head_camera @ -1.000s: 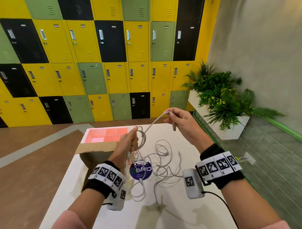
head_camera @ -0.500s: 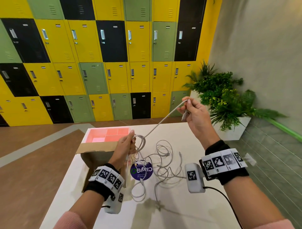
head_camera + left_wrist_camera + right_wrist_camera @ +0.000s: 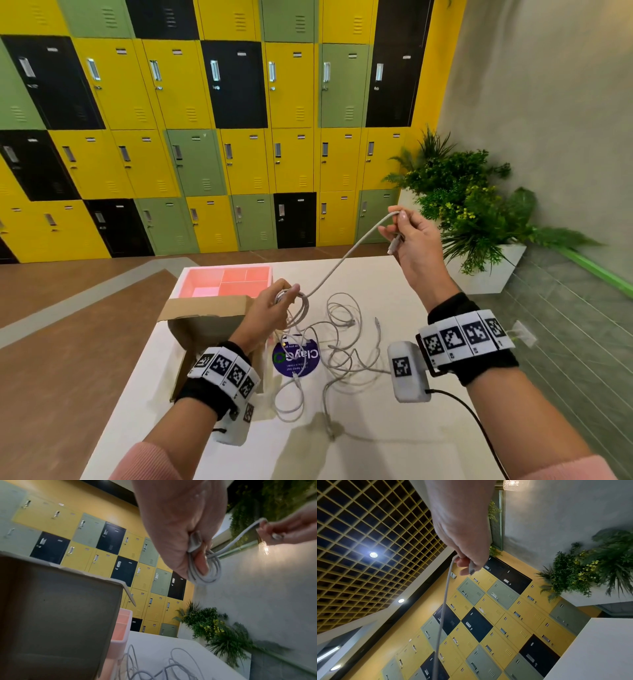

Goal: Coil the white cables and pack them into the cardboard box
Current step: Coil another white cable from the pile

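Above the tabletop (image 3: 394, 445), the left hand (image 3: 270, 310) gripped a coiled white cable (image 3: 346, 258) beside the open cardboard box (image 3: 205, 329) at the left edge, while the right hand (image 3: 411, 240) pinched its free end taut, other cables (image 3: 342, 342) lying loose mid-tabletop.

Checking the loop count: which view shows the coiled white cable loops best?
Left wrist: the coiled white cable loops hang close below the left hand. Head view shows them small; right wrist shows only the straight run.
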`<state>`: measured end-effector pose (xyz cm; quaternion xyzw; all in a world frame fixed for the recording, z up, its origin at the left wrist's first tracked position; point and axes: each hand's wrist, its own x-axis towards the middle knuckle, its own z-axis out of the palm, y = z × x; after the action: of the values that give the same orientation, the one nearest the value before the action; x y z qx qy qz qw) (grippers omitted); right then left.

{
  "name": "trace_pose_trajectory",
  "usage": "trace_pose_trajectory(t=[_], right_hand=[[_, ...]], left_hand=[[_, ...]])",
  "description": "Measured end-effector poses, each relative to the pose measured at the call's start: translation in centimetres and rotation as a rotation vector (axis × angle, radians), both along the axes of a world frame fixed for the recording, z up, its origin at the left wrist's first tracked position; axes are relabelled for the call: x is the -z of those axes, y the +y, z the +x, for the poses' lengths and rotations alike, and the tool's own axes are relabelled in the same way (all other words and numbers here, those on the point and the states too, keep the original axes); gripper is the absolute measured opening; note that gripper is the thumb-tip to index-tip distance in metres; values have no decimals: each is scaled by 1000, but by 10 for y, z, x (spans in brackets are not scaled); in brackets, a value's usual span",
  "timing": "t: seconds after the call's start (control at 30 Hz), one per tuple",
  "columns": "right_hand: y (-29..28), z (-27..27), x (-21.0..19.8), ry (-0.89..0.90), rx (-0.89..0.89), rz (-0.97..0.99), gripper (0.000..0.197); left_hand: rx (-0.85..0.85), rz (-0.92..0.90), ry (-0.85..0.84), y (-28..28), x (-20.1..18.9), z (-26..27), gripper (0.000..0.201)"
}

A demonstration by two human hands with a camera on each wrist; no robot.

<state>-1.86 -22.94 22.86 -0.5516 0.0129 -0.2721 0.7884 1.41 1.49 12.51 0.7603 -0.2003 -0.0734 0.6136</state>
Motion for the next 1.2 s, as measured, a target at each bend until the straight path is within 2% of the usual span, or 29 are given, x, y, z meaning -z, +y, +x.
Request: trace_pose_trajectory(t=[0.1,0.17,0.27,0.53,0.73,0.9,0.97,1.07,1.2], right_hand=[[-6,5,10,27,86,-13,25],[-8,7,18,123,153,-18,24],[-6,12,32,291,234,-143,22],[16,10,64,510,227,-461,12],[47,6,71,557,48,-508,10],[66,6,59,476,-138,-236,15],[70,4,59,469,-201,-188,17],[75,1,63,496,-339,-211,15],[72,-2,62,613,-525,-361,20]], left_hand=[[66,-126,89,2,-1,0,26],[90,-195,157,2,-3,1,30],[110,-308,246,-3,-8,-1,32],[160,-467,397,-11,-20,-8,30],[185,-487,442,-17,-22,-11,35],[191,-439,448,-22,-20,-12,32],[194,-437,449,-21,-19,-12,32],[179,-437,442,-20,-18,-11,37],[119,-469,448,-16,-14,-6,30]])
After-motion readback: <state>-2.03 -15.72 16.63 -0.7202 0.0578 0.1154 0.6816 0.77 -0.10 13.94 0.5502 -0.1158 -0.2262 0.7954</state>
